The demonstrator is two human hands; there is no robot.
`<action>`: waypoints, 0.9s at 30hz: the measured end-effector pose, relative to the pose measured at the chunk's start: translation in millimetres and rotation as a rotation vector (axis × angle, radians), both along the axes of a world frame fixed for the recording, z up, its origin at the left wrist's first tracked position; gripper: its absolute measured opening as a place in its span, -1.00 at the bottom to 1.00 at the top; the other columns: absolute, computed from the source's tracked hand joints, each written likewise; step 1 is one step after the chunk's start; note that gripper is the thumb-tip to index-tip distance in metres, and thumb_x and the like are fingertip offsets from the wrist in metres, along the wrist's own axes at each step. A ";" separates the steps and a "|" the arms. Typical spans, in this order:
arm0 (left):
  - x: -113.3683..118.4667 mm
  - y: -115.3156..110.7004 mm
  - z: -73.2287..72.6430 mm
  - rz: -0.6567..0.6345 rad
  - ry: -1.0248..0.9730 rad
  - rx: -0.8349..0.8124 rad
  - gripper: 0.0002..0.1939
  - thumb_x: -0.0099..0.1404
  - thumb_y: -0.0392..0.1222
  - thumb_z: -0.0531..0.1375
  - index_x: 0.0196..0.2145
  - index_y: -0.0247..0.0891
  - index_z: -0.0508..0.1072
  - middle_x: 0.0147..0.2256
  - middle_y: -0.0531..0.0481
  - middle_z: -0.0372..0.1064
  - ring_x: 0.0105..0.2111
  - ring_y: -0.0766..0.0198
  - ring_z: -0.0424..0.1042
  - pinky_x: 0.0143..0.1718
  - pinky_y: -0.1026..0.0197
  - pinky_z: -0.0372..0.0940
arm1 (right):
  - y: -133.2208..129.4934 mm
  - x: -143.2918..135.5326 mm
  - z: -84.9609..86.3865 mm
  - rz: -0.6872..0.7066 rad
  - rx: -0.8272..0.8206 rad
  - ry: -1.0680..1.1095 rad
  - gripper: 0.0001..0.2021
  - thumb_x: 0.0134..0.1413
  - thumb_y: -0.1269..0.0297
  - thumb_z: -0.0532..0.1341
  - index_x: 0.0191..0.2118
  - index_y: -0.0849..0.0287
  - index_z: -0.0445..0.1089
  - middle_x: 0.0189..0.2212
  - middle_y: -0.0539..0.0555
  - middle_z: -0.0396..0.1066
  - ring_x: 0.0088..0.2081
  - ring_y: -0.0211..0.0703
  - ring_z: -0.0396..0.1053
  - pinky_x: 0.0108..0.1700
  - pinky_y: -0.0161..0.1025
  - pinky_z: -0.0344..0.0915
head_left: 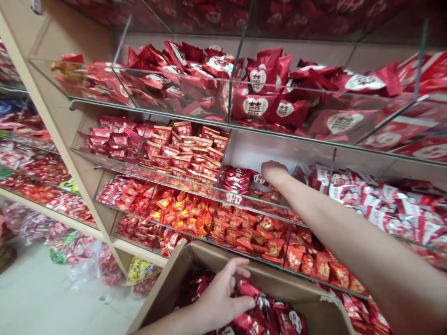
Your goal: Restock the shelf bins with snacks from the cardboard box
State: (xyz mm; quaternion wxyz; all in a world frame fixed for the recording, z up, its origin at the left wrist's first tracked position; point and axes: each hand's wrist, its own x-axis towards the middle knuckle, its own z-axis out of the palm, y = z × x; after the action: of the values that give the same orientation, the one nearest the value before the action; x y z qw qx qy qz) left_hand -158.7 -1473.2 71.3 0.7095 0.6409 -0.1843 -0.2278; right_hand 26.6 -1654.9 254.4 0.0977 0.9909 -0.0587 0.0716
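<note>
My right hand (pixel 274 170) reaches into a middle clear-fronted compartment. Its fingers are curled down, and whatever they hold is hidden from me. Just left of it lie dark red snack packets (pixel 238 178) with white labels. Below, my left hand (pixel 225 293) hovers inside an open cardboard box (pixel 293 286), thumb and fingers apart. Dark red packets (pixel 275 314) with white marks fill part of the box. One red packet (pixel 248 288) shows in the gap between my left thumb and fingers, and I see no grip on it.
Shelves with clear dividers (pixel 240 56) hold red packets on several levels. Large heart-marked packets (pixel 256 104) sit above, white-and-red ones (pixel 377 200) to the right. A wooden upright (pixel 66 139) stands left. Bagged sweets (pixel 80 256) lie on the pale floor (pixel 87 307).
</note>
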 end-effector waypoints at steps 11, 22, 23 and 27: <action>15.0 16.0 23.2 0.231 -0.217 -0.099 -0.58 0.21 -0.18 0.11 -0.02 -0.17 0.04 -0.42 0.10 0.20 -0.44 0.39 0.23 -0.35 0.30 0.15 | 17.4 -70.7 25.4 0.138 0.012 -0.243 -0.71 0.02 0.24 0.10 -0.20 0.34 0.37 -0.27 0.34 0.39 -0.20 0.12 0.35 -0.25 -0.08 0.26; 10.0 3.5 31.2 -0.055 -0.249 -0.019 -0.34 0.09 -0.26 0.22 0.09 -0.22 0.00 -0.32 -0.02 0.36 -0.27 0.25 0.35 -0.18 0.19 0.21 | 22.0 -214.9 -156.5 0.446 1.249 -0.077 -0.71 -0.01 0.12 0.14 -0.16 0.11 0.33 -0.31 0.08 0.35 -0.37 -0.17 0.33 -0.31 -0.22 0.30; 11.4 1.8 29.1 -0.046 -0.215 -0.017 -0.36 0.06 -0.26 0.24 0.06 -0.24 0.06 -0.33 -0.01 0.38 -0.29 0.26 0.37 -0.20 0.20 0.22 | 20.2 -212.6 -164.9 0.416 1.366 -0.086 -0.77 -0.02 0.14 0.15 -0.25 0.12 0.36 -0.32 0.07 0.36 -0.33 -0.17 0.34 -0.28 -0.23 0.30; 20.1 -2.4 25.6 0.064 -0.043 0.006 -0.67 -0.04 -0.14 0.31 -0.33 -0.33 0.37 -0.49 0.05 0.40 -0.53 0.36 0.35 -0.42 0.29 0.25 | 16.1 -207.7 -173.5 0.228 1.704 -0.120 -0.82 -0.07 0.15 0.21 -0.46 0.16 0.40 -0.50 0.00 0.34 -0.42 -0.23 0.29 -0.36 -0.28 0.25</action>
State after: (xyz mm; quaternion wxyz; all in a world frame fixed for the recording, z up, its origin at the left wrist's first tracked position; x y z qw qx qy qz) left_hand -138.6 -1475.6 96.9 0.7102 0.6535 -0.1783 -0.1918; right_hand -181.0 -1638.8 81.0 -0.6902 0.7207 0.0024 0.0650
